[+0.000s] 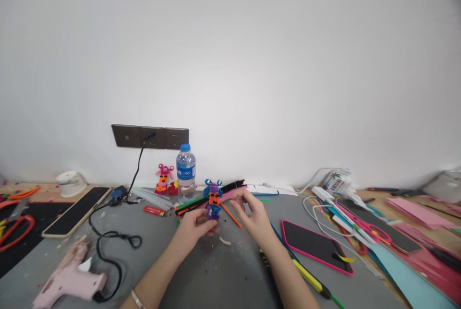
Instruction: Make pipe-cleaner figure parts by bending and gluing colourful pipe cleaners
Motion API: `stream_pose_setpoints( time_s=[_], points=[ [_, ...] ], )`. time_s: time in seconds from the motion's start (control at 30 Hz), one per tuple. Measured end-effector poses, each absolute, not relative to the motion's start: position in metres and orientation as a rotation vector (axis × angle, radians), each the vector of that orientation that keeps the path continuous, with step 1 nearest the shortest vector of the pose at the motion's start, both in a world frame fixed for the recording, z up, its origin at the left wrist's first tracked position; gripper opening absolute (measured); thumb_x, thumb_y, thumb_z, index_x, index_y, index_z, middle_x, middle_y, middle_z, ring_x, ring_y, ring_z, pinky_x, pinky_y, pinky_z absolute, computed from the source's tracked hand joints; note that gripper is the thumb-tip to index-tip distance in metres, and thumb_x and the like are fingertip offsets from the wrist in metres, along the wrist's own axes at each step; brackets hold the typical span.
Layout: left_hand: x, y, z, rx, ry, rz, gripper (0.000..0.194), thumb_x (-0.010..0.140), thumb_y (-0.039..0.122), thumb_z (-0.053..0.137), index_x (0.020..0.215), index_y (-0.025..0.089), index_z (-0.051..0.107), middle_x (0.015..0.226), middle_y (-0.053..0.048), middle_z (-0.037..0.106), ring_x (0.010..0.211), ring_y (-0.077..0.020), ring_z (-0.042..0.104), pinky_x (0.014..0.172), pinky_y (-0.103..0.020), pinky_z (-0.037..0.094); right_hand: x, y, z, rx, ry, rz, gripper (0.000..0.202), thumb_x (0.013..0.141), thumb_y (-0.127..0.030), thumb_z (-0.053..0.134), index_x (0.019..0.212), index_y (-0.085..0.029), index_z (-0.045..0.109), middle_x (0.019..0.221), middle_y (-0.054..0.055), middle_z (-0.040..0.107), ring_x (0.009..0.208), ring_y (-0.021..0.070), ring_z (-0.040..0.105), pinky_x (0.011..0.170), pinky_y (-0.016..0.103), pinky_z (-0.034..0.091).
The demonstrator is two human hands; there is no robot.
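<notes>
Blue-capped, our bottle holds clear liquid. Our left hand pinches the purple-orange figure low down; our right hand, fingers loosely parted, hovers beside it.

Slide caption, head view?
Left hand holds a purple-and-orange craft figure, right hand beside it; pink glue gun lies at left.

I'm getting bright, diffuse light; the white wall is shading off toward its upper right, while wide-angle distortion is stretching and softening detail past the grey mat's right edge.
</notes>
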State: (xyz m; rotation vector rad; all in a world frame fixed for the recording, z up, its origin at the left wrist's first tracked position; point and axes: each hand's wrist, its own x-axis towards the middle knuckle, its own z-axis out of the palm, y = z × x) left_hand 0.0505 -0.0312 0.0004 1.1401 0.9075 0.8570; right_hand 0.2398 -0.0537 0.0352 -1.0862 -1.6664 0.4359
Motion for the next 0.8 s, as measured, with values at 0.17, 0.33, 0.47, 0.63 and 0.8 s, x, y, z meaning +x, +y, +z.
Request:
stream_pose_setpoints(
  time_s=[0.17, 0.33, 0.47, 0.63, 0.8],
  points=[
    [0.049, -0.029, -0.004, 1.1, 0.894, 0.874, 0.044, 0.059, 0.039, 0.086, 0.092, 0.013, 0.073, 0.086, -0.012, 0.078, 0.074, -0.0235, 0.074, 0.063, -0.027, 0.054, 0.243, -0.053, 0.037, -1.103, -1.555, 0.352, 0.015, 0.091, -0.032, 0.053, 0.079, -0.022, 0.053, 0.067, -0.001, 0.05, 0.061, 0.0169, 0.046, 0.059, 0.028, 0.038],
    [0.048, -0.029, -0.005, 1.071, 0.883, 0.905, 0.044, 0.06, 0.039, 0.086, 0.093, 0.013, 0.072, 0.089, -0.012, 0.078, 0.074, -0.0232, 0.075, 0.062, -0.026, 0.055, 0.251, -0.049, 0.033, -1.105, -1.384, 0.428, 0.032, 0.086, -0.042, 0.06, 0.069, -0.024, 0.042, 0.065, -0.003, 0.039, 0.061, 0.0159, 0.038, 0.061, 0.029, 0.035],
    [0.047, -0.03, -0.004, 1.066, 0.873, 0.927, 0.044, 0.063, 0.04, 0.084, 0.096, 0.013, 0.071, 0.092, -0.013, 0.078, 0.076, -0.0231, 0.075, 0.064, -0.026, 0.055, 0.259, -0.042, 0.033, -1.023, -1.198, 0.664, 0.043, 0.091, -0.055, 0.044, 0.064, -0.025, 0.03, 0.06, -0.005, 0.027, 0.053, 0.0152, 0.027, 0.051, 0.029, 0.031],
    [0.048, -0.031, -0.001, 1.073, 0.874, 0.927, 0.046, 0.062, 0.041, 0.085, 0.095, 0.013, 0.071, 0.092, -0.013, 0.078, 0.076, -0.0217, 0.074, 0.064, -0.025, 0.054, 0.261, -0.041, 0.038, -0.881, -1.118, 1.074, 0.044, 0.09, -0.059, 0.04, 0.064, -0.025, 0.026, 0.058, -0.007, 0.022, 0.047, 0.0141, 0.019, 0.048, 0.03, 0.031],
    [0.049, -0.031, 0.001, 1.081, 0.884, 0.947, 0.047, 0.06, 0.043, 0.085, 0.093, 0.013, 0.071, 0.089, -0.012, 0.079, 0.074, -0.0217, 0.074, 0.061, -0.024, 0.054, 0.258, -0.044, 0.038, -0.771, -1.045, 1.254, 0.044, 0.089, -0.055, 0.045, 0.064, -0.025, 0.025, 0.059, -0.006, 0.021, 0.047, 0.0143, 0.018, 0.05, 0.029, 0.032]
  ],
)
